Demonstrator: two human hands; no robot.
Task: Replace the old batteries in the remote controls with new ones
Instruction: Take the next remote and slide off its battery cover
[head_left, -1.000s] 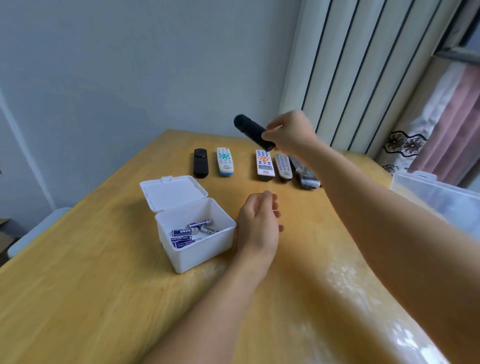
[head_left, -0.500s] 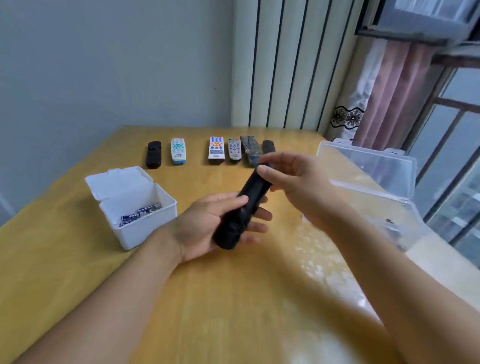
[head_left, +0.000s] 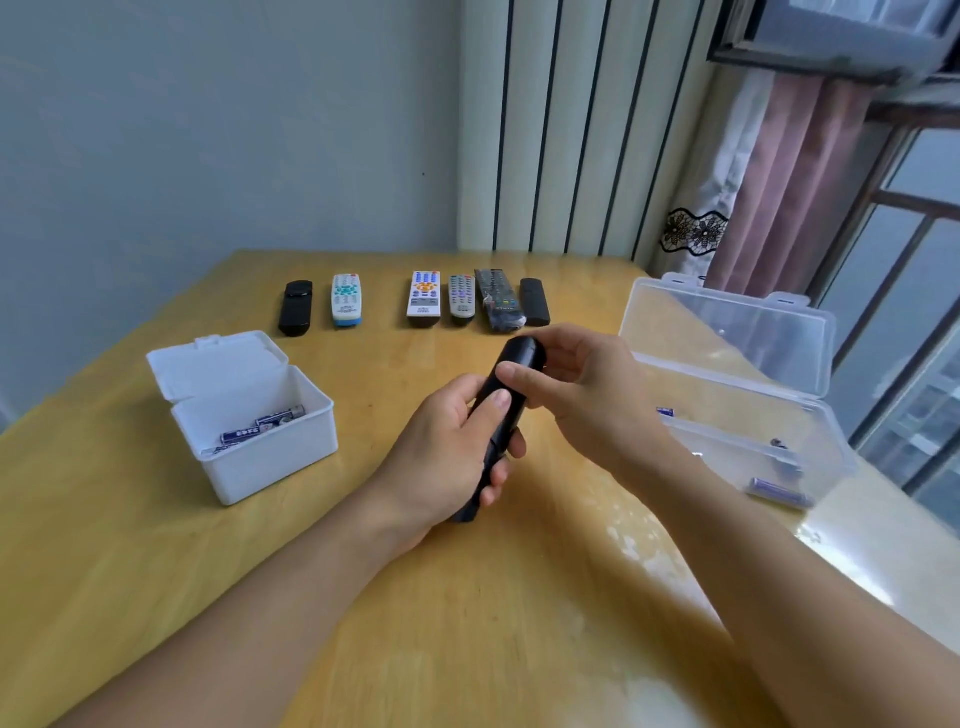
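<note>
I hold a black remote (head_left: 511, 387) above the middle of the wooden table (head_left: 130, 545), back side up. My left hand (head_left: 447, 457) grips its lower half, thumb lying on the back. My right hand (head_left: 582, 389) pinches the upper end, thumb pressing on the back. Several other remotes lie in a row at the far side, among them a black one (head_left: 296, 307), a white one with blue end (head_left: 346, 300) and a white one with orange buttons (head_left: 425, 299). A white box (head_left: 260, 457) with its lid open holds several blue batteries (head_left: 262, 423).
A clear plastic box (head_left: 727, 374) with its lid open stands at the right, with a purple battery (head_left: 779, 492) and small items inside. A wall and striped panel rise behind the table; a curtain and window are at the right.
The right hand brought the black remote from the far row toward me, and the left hand closed around its lower half. Both hands now hold it nearer to me; the view turned right.
</note>
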